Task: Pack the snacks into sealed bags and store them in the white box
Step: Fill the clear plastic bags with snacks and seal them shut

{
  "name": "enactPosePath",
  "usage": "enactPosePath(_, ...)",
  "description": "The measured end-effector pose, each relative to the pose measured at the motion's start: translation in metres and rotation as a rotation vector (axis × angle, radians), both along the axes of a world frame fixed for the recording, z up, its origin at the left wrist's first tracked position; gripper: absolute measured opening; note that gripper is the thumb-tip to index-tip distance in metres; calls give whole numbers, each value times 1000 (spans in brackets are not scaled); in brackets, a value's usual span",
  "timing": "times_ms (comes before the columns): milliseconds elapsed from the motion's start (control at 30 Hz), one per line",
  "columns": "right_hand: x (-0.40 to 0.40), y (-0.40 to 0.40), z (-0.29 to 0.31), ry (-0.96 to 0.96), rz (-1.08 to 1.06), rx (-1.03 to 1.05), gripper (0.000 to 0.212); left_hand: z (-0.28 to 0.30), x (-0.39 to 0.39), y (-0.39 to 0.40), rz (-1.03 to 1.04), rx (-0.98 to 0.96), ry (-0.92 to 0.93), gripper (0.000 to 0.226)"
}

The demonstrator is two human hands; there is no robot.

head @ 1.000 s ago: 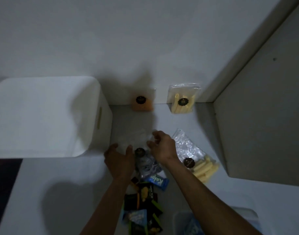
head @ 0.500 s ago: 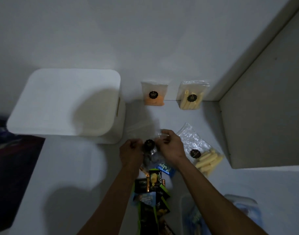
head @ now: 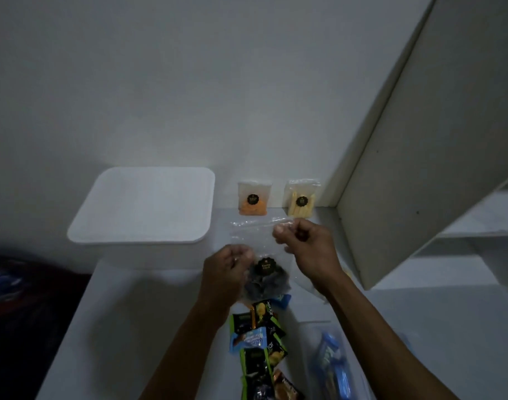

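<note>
I hold a clear zip bag (head: 257, 236) with dark snacks and a round black label (head: 265, 265) above the table. My left hand (head: 225, 272) pinches its left side. My right hand (head: 307, 245) pinches the top right edge near the zip strip. The white box (head: 143, 206), lid on, stands at the left against the wall. Two sealed bags lean on the wall: one with orange snacks (head: 252, 199), one with pale sticks (head: 301, 200). Several loose snack packets (head: 258, 342) lie on the table under my forearms.
A white cabinet panel (head: 420, 168) rises at the right, shelves behind it. A clear container with blue packets (head: 332, 368) sits near the front right. A dark cloth (head: 22, 298) lies left of the white table (head: 149, 327).
The view tilted up and the box appears further right. Both hands lifted the dark-snack bag and spread apart; the right hand moved up to the bag's top edge.
</note>
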State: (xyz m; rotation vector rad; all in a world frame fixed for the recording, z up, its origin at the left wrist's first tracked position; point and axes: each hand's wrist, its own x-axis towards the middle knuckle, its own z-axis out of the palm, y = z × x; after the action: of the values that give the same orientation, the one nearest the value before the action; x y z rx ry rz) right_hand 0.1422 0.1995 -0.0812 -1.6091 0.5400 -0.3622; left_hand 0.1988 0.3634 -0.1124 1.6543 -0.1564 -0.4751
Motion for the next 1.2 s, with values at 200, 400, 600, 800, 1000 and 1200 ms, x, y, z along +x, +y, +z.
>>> enactPosePath(200,-26,29,27,-60,16,-40,15,48,-16,27,112,-198,-130,12)
enactPosePath(400,-39,43,60,-71,100,-137,7,71,-18,44,140,-211,-210,11)
enactPosePath(600,-29,50,97,6,268,-528,16,82,-20,49,132,-141,-386,10)
enactPosePath(800,-17,62,110,39,348,-802,13,92,-26,51,124,-126,-451,10)
enactPosePath(1000,-19,68,111,74,353,-851,12,99,-29,56,108,-114,-475,10)
enactPosePath(1200,-25,70,113,70,348,-858,8,99,-33,55,101,-124,-450,10)
